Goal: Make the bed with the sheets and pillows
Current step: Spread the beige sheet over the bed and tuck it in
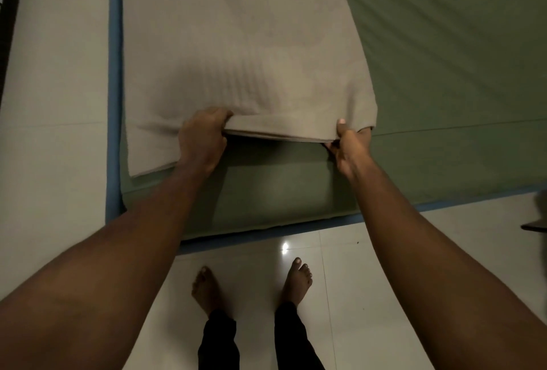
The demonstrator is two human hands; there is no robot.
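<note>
Left hand [202,135] and right hand [349,144], fingers curled, each grip the near folded edge of a beige sheet [236,53], lifted slightly between them. Beyond and beneath lies the green-covered mattress [444,73]; behind the hands, bare feet on white floor tiles [370,266].

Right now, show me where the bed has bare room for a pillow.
Widest bare patch: the green sheet right of the beige blanket. A narrower green strip lies between the blanket's near edge and the near edge of the bed, but the left hand and right hand grip the blanket there, forearms crossing it. Its left side is under the blanket.
</note>
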